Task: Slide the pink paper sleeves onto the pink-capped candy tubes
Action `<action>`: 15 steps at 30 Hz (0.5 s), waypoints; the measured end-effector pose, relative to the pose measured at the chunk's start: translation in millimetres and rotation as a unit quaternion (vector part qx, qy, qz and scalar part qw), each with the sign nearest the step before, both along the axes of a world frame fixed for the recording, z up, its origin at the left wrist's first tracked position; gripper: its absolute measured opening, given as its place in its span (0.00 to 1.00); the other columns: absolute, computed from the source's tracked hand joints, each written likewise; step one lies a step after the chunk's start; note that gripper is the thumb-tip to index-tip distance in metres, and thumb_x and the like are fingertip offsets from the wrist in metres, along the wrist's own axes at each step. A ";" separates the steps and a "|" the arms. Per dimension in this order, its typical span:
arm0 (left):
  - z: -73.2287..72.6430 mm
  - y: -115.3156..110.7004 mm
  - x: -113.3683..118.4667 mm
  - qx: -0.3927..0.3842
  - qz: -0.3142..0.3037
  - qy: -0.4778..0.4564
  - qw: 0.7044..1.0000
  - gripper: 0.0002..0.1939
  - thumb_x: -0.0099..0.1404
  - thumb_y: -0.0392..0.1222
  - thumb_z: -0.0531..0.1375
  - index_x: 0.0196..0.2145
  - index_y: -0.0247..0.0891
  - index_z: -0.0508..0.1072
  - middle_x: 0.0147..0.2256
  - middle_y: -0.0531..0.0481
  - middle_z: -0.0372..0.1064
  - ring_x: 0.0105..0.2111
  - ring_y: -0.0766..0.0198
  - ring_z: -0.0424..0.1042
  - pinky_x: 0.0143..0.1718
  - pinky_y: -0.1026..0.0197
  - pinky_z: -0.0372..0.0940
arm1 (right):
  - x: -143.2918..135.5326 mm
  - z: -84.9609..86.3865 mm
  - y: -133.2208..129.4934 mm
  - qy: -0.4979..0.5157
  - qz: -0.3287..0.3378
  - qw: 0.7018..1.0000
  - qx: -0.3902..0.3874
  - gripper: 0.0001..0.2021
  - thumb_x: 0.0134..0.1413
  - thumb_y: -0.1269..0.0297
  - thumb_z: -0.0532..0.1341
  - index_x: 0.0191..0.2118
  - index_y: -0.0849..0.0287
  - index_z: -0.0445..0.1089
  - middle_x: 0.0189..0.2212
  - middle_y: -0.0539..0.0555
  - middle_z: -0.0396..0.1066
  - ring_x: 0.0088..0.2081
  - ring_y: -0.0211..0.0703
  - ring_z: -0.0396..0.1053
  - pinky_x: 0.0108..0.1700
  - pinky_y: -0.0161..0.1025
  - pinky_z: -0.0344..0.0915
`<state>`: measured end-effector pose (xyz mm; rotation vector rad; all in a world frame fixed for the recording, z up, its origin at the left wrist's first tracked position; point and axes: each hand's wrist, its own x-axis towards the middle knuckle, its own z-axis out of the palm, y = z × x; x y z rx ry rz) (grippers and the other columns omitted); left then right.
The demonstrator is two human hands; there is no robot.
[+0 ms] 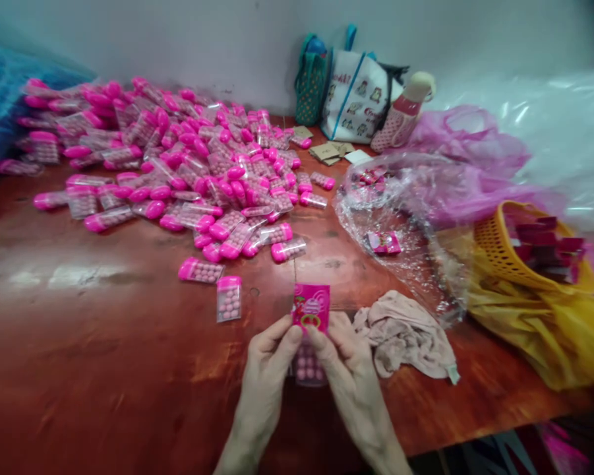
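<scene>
Both hands grip one clear candy container [310, 366] filled with round pink candies, held upright near the table's front edge. A printed magenta label sleeve [312, 298] covers its upper part. My left hand [273, 356] pinches it from the left, thumb on the front. From the right, my right hand [343, 353] closes on it the same way, thumb beside the other thumb. The container's cap is hidden. Just beyond my left hand, a pink-capped candy container [229, 300] lies on the table, with another candy container [200, 270] behind it.
A large heap of pink-capped candy containers [178, 152] spreads across the back left. A crumpled cloth [408, 336] lies right of my hands. Beyond it are a clear plastic bag [415, 264] and a yellow basket [492, 241] holding magenta sleeves. Bags [353, 99] stand against the wall.
</scene>
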<state>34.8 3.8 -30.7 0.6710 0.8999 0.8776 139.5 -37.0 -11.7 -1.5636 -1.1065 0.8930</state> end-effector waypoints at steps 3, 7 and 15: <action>6.4 4.8 -0.1 -0.080 0.056 -0.043 0.994 0.06 0.53 0.40 0.65 0.24 0.35 0.74 0.20 0.56 0.67 0.19 0.71 0.64 0.25 0.68 0.63 | -7.0 5.5 -1.2 -0.096 -0.017 0.994 0.044 0.17 0.59 0.53 0.54 0.29 0.59 0.70 0.33 0.54 0.67 0.39 0.46 0.62 0.43 0.41 0.61; 15.5 6.3 -1.9 -0.091 0.116 -0.044 0.988 0.09 0.49 0.40 0.67 0.29 0.35 0.74 0.22 0.54 0.70 0.22 0.67 0.69 0.25 0.66 0.66 | -20.9 -0.5 -7.1 -0.140 -0.017 0.990 0.016 0.13 0.54 0.53 0.59 0.29 0.58 0.69 0.29 0.53 0.69 0.34 0.45 0.65 0.35 0.37 0.62; 19.2 6.7 -9.7 -0.055 0.067 -0.057 0.995 0.15 0.44 0.38 0.70 0.32 0.33 0.77 0.26 0.47 0.75 0.27 0.59 0.74 0.30 0.62 0.69 | -34.4 -24.1 -24.2 -0.134 -0.063 0.989 0.015 0.12 0.56 0.53 0.56 0.36 0.54 0.72 0.27 0.53 0.73 0.28 0.44 0.71 0.26 0.32 0.64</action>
